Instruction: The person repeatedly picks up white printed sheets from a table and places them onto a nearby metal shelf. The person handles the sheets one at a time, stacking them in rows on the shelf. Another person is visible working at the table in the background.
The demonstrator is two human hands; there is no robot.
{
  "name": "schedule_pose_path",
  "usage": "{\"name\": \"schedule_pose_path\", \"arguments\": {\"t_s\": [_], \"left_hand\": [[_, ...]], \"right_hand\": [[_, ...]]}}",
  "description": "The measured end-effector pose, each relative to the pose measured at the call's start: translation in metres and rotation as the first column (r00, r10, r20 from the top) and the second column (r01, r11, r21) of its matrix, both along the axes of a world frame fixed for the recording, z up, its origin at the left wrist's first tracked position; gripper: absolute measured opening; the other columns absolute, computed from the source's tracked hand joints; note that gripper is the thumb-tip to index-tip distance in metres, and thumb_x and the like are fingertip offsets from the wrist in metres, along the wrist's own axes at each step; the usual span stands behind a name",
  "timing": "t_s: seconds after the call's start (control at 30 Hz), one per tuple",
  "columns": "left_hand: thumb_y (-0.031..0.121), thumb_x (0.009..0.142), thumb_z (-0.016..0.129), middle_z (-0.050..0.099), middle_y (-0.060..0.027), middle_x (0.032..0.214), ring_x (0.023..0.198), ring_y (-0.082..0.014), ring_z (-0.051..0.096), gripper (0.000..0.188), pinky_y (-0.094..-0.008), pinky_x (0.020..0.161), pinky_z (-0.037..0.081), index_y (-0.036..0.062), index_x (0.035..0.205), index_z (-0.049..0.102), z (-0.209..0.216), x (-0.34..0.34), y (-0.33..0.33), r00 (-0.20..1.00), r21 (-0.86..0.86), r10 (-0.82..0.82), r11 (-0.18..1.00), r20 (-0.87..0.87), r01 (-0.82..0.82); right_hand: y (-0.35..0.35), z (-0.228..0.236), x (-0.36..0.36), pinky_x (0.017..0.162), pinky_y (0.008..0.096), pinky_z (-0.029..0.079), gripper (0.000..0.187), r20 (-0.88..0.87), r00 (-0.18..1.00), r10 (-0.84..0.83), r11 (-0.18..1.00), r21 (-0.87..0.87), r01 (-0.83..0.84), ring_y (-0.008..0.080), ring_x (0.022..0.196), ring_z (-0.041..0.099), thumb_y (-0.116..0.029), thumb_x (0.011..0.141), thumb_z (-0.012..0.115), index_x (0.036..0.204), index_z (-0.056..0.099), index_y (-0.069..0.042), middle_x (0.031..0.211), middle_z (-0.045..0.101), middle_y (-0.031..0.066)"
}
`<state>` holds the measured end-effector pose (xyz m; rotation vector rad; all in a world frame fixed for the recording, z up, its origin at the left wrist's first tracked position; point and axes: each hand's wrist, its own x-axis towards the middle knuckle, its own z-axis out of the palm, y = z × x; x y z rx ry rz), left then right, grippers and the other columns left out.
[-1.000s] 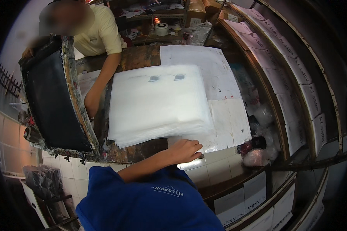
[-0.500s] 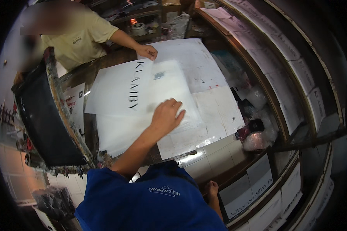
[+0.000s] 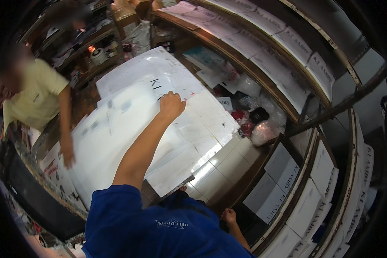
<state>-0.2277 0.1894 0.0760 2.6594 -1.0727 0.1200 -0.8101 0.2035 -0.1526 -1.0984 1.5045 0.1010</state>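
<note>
My left hand (image 3: 172,106) reaches across the table, its fingers closed on a thin, whitish translucent sheet with black lettering (image 3: 155,89). The forearm and hand cover part of that lettering. Beneath and to the left lies a stack of similar pale sheets (image 3: 103,142), the top one showing faint bluish marks. Both rest on a large white board (image 3: 208,124) covering the tabletop. Away from the table, low on the right, my right hand (image 3: 229,215) hangs at my side with its fingers curled; nothing shows in it.
A co-worker in a yellow shirt (image 3: 41,86) stands at left, one hand near the stack. A dark screen frame (image 3: 34,189) leans nearby. Racks of printed sheets (image 3: 262,56) line the right; clear plastic bags (image 3: 266,129) lie past the board. Tiled floor (image 3: 223,170) shows beside it.
My left hand has closed on the lettered sheet, which has shifted off the stack toward the right. The co-worker's hand has let go of it and drawn back left. My view has turned.
</note>
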Motion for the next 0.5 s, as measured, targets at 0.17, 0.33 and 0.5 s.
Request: {"name": "schedule_pose_path", "arguments": {"t_s": [0.17, 0.33, 0.5], "left_hand": [[0.022, 0.083, 0.058, 0.065, -0.0167, 0.101, 0.094, -0.0298, 0.065, 0.025, -0.0408, 0.078, 0.052, 0.0031, 0.094, 0.07, -0.036, 0.002, -0.044, 0.996, 0.306, -0.002, 0.952, -0.085, 0.028], [0.012, 0.083, 0.056, 0.068, -0.0147, 0.101, 0.095, -0.0286, 0.067, 0.02, -0.0375, 0.076, 0.055, 0.0054, 0.094, 0.07, -0.039, 0.003, -0.06, 0.989, 0.361, -0.065, 0.926, -0.13, 0.108], [0.008, 0.083, 0.051, 0.067, -0.0182, 0.095, 0.09, -0.0329, 0.067, 0.018, -0.0397, 0.076, 0.055, 0.0013, 0.091, 0.066, -0.054, 0.011, -0.064, 0.995, 0.233, -0.068, 0.969, -0.07, 0.083]], "right_hand": [[0.028, -0.007, -0.025, 0.05, 0.0251, 0.045, 0.02, -0.011, 0.99, -0.14, 0.99, 0.0, 0.14, 0.0124, 0.063, 0.057, -0.022, 0.096, 0.052, 0.104, 0.053, -0.004, 0.076, 0.056, 0.0031], [0.04, -0.048, -0.04, 0.048, 0.0252, 0.044, 0.018, 0.002, 0.994, -0.109, 0.99, -0.085, 0.108, 0.0118, 0.062, 0.056, -0.02, 0.094, 0.055, 0.102, 0.054, -0.004, 0.076, 0.056, 0.0024], [0.02, -0.033, -0.003, 0.055, 0.0272, 0.046, 0.015, 0.115, 0.987, -0.11, 0.983, -0.137, 0.125, 0.0131, 0.064, 0.057, -0.015, 0.091, 0.056, 0.101, 0.055, -0.004, 0.08, 0.058, 0.0035]]}}
